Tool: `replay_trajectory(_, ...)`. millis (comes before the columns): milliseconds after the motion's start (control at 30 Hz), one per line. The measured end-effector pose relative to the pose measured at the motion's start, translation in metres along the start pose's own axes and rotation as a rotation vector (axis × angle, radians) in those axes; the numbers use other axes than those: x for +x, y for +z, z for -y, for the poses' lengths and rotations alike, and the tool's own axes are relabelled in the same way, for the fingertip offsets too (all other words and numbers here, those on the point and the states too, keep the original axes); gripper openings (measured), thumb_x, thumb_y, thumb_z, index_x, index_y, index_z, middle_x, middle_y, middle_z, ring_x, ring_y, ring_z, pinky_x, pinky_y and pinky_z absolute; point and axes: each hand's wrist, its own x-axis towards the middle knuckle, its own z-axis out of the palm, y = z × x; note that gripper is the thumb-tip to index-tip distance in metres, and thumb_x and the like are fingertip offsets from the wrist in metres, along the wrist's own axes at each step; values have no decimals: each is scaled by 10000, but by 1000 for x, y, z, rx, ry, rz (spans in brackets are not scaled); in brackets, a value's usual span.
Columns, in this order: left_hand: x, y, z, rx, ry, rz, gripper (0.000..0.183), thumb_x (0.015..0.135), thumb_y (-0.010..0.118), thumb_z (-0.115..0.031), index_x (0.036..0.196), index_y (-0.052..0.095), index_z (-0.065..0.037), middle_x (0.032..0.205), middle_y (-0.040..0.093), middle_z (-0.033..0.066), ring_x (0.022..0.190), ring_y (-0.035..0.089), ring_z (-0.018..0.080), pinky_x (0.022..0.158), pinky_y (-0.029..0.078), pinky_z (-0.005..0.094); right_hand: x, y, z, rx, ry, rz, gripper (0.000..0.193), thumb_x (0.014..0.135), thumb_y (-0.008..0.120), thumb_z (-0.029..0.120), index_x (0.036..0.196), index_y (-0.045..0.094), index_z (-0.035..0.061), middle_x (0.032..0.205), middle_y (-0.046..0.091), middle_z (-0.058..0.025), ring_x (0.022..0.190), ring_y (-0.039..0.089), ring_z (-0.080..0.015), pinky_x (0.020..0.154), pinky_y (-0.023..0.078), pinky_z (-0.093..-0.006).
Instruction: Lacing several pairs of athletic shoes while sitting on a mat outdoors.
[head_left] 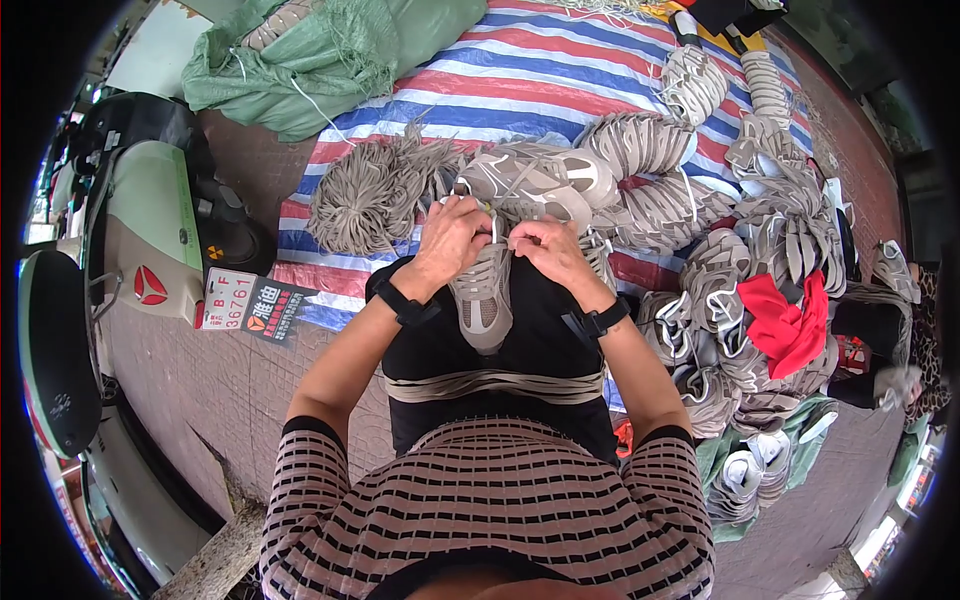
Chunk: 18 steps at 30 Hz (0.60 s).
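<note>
A beige-grey shoe upper (pixel 484 300) with a mesh toe rests on my black-clad lap, toe toward me. Both hands meet at its ankle opening. My left hand (pixel 455 240) is closed, with bent fingers gripping the upper's left edge near the top eyelets. From the right, my right hand (pixel 553 250) pinches at the opposite edge, where a shoelace seems to be; its fingertips partly hide it. Just beyond my hands lies another beige shoe upper (pixel 525 180). Across my lap runs a bundle of beige shoelaces (pixel 495 385).
Striped sheeting (pixel 545 65) covers the ground ahead, carrying a heap of laces (pixel 365 195) and rows of nested shoe uppers (pixel 640 145). More uppers and a red cloth (pixel 785 320) pile up on the right. A green sack (pixel 330 60) lies far left; a parked scooter (pixel 150 220) stands left.
</note>
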Motion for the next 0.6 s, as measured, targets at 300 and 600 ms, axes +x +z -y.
replay_trajectory(300,6,3,2,-23,83,25,149,659,692,-66,778,608,-97,848,530,42,891,509,247,747,364,374,23,10,-12,340,120,165,137,746,632,220,755,666,88,680,636,-38,690,595,-182,707,412,-356)
replay_trajectory(600,4,-19,23,-127,220,-7,98,688,613,-62,690,516,-77,782,514,48,818,521,244,730,379,380,25,-13,-19,319,128,289,270,802,678,272,787,663,3,718,610,-77,697,566,-155,659,442,-288)
